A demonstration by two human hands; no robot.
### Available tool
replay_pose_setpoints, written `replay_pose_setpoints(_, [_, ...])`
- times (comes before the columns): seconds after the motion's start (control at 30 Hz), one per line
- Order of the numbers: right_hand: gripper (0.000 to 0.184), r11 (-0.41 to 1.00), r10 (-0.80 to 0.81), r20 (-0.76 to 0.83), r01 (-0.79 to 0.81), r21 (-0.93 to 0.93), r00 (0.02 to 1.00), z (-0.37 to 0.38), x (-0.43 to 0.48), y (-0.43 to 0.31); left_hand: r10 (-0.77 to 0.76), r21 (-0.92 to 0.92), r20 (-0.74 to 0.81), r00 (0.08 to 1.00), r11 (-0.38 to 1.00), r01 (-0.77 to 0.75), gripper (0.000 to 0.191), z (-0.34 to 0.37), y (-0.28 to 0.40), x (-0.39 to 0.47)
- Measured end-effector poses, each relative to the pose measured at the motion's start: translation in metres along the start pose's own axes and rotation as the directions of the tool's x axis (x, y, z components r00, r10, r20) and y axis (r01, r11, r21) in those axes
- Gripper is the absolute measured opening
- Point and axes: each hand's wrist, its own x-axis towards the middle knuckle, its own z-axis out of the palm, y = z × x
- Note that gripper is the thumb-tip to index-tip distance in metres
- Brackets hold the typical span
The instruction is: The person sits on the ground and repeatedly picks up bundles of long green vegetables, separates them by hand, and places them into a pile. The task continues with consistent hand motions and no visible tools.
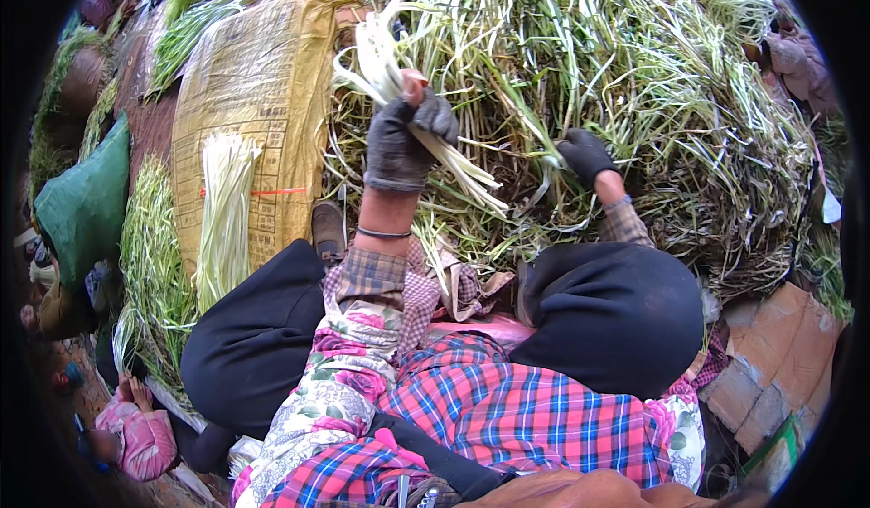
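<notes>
My left hand [411, 134], in a dark grey glove with bare fingertips, is raised and closed around a bundle of pale, whitish-green stalks [452, 161]. To its right, my right hand [583, 156], in a similar dark glove, pinches a green stalk [537, 127] at the near side of a large heap of long green leafy stalks [632, 100]. On a yellow woven plastic sack [285, 120] at the left lies a bunch of pale, cleaned stalks [228, 216], with an orange-red string [282, 191] stretched across the sack beside and under it.
More green stalks [156, 256] lie left of the sack. A stuffed green sack [88, 188] stands farther left. Flattened cardboard [775, 358] lies at the lower right. A person in pink [139, 440] sits at the lower left; another person [798, 59] is at the upper right.
</notes>
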Motion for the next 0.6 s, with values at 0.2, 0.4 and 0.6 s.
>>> replay_pose_setpoints(0.2, [0.019, 0.634, -0.007, -0.153, 0.123, 0.763, 0.988, 0.013, 0.015, 0.020, -0.058, 0.010, 0.097, 0.994, 0.998, 0.058, 0.015, 0.011, -0.003, 0.003])
replay_pose_setpoints(0.4, [0.004, 0.518, -0.330, -0.046, 0.221, 0.826, 0.943, -0.031, -0.080, -0.046, -0.053, 0.224, -0.147, 0.988, 0.971, 0.085, 0.010, 0.006, -0.014, 0.000])
replay_pose_setpoints(0.6, [0.009, 0.602, -0.550, 0.273, 0.148, 0.784, 0.790, 0.007, -0.100, -0.044, -0.116, 0.494, -0.396, 0.911, 0.810, 0.318, 0.022, -0.006, -0.056, 0.001])
